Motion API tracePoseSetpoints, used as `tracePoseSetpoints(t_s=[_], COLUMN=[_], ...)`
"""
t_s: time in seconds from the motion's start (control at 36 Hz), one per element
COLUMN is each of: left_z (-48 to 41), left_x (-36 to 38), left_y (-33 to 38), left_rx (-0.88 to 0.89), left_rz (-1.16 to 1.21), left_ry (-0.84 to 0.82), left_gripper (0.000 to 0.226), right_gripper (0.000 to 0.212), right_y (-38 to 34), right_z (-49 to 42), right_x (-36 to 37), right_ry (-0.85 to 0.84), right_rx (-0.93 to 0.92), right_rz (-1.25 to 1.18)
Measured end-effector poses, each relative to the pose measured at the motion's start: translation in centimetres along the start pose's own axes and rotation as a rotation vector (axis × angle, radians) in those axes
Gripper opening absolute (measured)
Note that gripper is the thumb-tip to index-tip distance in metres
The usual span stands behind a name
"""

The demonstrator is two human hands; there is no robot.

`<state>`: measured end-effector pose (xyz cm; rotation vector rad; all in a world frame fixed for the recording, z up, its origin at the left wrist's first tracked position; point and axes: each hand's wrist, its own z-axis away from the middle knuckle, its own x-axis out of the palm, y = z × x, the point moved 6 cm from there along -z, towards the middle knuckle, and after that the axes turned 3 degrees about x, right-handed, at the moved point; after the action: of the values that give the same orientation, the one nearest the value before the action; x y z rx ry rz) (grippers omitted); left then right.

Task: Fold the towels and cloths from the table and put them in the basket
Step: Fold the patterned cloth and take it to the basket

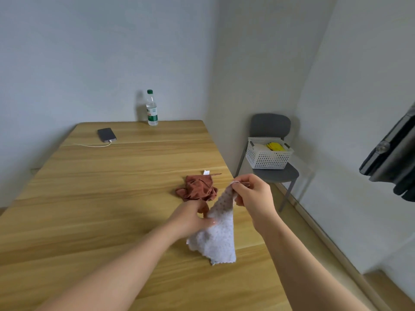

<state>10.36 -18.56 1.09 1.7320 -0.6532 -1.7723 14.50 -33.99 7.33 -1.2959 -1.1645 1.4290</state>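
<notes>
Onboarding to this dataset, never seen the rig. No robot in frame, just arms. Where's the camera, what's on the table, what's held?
No machine here: a person works bare-handed, and the one picture comes from a wide-angle camera on their head, looking forward and down, so the arms are the wearer's own. The right hand pinches the top corner of a white dotted cloth; the left hand holds it lower down, over the wooden table. Behind it lies a crumpled brown cloth. At the far end are a green-capped water bottle and a phone on a white cable. The white basket sits on a grey chair beside the table, with something yellow inside.
</notes>
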Motion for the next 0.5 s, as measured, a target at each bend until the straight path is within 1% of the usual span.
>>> tracePoseSetpoints(t_s=[0.06, 0.08, 0.17, 0.22, 0.31, 0.39, 0.5], left_z=[0.1, 0.1, 0.0, -0.3, -0.6, -0.6, 0.7], left_x=[-0.4, -0.7, -1.8, -3.2, -5.6, -8.2, -11.1], left_y=[-0.4, -0.7, -1.7, -2.2, -2.4, -2.1, -0.5], left_rx=[-0.004, -0.005, -0.04, -0.064, -0.062, -0.043, 0.133], left_rz=[-0.008, -0.017, -0.046, -0.1, -0.204, -0.229, -0.26], left_ry=[0.006, 0.003, 0.031, 0.128, 0.265, 0.401, 0.57], left_gripper=[0.025, 0.023, 0.01, 0.011, 0.015, 0.015, 0.015], right_gripper=[0.015, 0.013, 0.012, 0.015, 0.019, 0.023, 0.021], right_y=[0.3, 0.5, 1.2, 1.9, 2.4, 1.7, 0.2], right_z=[-0.2, -0.3, -0.5, -0.6, -0.7, -0.4, 0.2], right_x=[-0.7, -1.0, -1.6, -1.6, -1.7, -2.2, -2.5], right_ry=[0.036, 0.061, 0.11, 0.104, 0.126, 0.168, 0.13], right_rx=[-0.02, -0.023, 0.011, 0.027, 0.006, -0.065, -0.177], right_rz=[0.046, 0.073, 0.097, 0.109, 0.166, 0.134, -0.019])
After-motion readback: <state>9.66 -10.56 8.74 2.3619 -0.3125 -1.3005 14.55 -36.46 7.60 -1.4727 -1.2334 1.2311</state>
